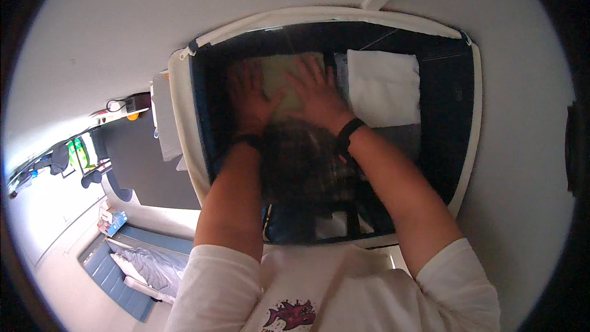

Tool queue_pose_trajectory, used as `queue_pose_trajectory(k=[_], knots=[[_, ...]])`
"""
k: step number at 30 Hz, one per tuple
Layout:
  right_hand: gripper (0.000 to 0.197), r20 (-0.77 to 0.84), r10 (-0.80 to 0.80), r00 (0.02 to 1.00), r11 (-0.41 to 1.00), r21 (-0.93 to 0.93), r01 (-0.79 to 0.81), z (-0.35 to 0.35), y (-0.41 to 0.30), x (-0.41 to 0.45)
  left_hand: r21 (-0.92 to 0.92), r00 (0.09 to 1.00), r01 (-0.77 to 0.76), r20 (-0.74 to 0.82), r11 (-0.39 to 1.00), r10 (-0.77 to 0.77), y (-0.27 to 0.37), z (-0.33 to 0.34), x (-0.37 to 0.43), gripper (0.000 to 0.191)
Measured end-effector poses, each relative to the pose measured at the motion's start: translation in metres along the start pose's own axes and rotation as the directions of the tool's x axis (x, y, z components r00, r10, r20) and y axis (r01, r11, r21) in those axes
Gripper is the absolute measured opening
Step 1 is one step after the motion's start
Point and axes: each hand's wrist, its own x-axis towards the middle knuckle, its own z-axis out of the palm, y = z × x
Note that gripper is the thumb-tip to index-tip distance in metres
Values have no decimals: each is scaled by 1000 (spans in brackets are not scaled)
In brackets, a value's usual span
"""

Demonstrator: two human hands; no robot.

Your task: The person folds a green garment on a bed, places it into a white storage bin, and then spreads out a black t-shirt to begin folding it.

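My left hand [252, 97] lies palm down with its fingers spread, on the left edge of an olive folded cloth [288, 74]. On the right part of the same cloth rests my right hand [318, 94], also flat and spread. Neither hand grips anything. Both reach into a dark-lined container with a pale rim [477, 115]; a zip runs at its upper left corner. Beside my right hand sits a folded white cloth [383, 87], partly over a grey cloth [403, 140]. Nearer to me is a dark plaid cloth [309, 161], dim in the shade.
Light walls stand behind and to the right of the container. At left are a grey surface [143, 161], a black box with a cable [138, 101], a bed with a blue padded headboard [113, 281] and rumpled grey bedding [152, 265], and a small carton [113, 221].
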Motion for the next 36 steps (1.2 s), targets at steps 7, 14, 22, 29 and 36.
queue_pose_trajectory(k=[7, 14, 22, 29, 36], knots=[[93, 67, 26, 997, 1000, 15, -27, -8, -4, -2, 11, 996, -87, -35, 996, 88, 0, -3, 1, 87], [97, 52, -22, 998, 994, 106, 17, -18, -2, -10, -6, 999, -47, 1, 999, 47, 3, -10, 5, 74], [64, 15, 133, 991, 991, 12, -133, -118, 9, -70, -221, 915, 188, 395, 957, -89, 65, -117, 66, 35], [49, 430, 295, 853, 728, 477, -492, -107, -16, -43, -18, 807, -127, 580, 992, 114, 21, -80, 49, 31], [39, 307, 39, 951, 957, 261, -124, -4, -12, -28, 21, 770, -13, 638, 1000, -3, 21, -30, 3, 35]])
